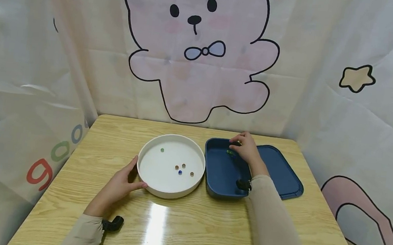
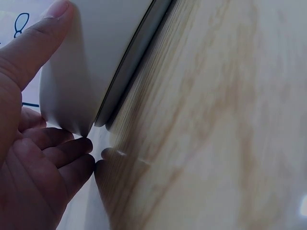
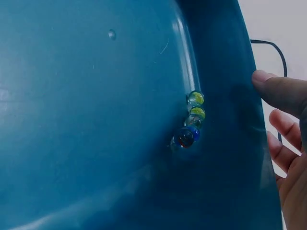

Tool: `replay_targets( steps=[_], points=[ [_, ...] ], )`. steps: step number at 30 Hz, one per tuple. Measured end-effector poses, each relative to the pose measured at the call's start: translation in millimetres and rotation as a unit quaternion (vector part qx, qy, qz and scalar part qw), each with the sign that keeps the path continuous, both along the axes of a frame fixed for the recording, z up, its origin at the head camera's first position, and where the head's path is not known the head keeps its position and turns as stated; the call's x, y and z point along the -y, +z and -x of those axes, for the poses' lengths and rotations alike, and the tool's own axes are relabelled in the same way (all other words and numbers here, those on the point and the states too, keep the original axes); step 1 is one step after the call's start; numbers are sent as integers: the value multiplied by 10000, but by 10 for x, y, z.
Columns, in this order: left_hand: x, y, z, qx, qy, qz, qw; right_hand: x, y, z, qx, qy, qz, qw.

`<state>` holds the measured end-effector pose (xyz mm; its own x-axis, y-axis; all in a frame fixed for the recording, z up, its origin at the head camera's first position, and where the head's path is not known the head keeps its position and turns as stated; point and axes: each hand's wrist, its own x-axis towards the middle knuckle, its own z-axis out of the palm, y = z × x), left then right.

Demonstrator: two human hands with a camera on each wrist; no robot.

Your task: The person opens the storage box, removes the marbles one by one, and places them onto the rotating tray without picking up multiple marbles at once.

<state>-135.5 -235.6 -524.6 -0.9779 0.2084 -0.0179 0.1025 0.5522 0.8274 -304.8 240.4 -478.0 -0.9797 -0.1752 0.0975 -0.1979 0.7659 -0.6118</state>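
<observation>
My left hand (image 1: 120, 183) grips the left side of a white round tray (image 1: 165, 190), thumb against its near wall and the other fingers farther round. In the left wrist view the fingers curl at the tray's lower edge. Several glass marbles (image 1: 180, 172) lie on the tray floor, brown, blue and green. Over the far end of a blue rectangular box (image 1: 221, 173) hovers my right hand (image 1: 246, 146), thumb and forefinger parted, with nothing visible between them. Below it, in the right wrist view, several marbles (image 3: 195, 98), yellow-green, clear and blue, cluster at the box wall.
A flat blue lid (image 1: 279, 175) lies right of the box, partly behind the right forearm. Tray and box stand side by side on a wooden table (image 1: 128, 227). A printed curtain (image 1: 193, 82) hangs behind the table's far edge.
</observation>
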Motion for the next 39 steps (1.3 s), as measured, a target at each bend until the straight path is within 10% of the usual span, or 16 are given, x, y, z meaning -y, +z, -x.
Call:
replay_targets(
  steps=[39],
  points=[
    [17, -25, -4, -34, -14, 0, 10000, -12, -128, -51, 589, -108, -971, 9935]
  ],
)
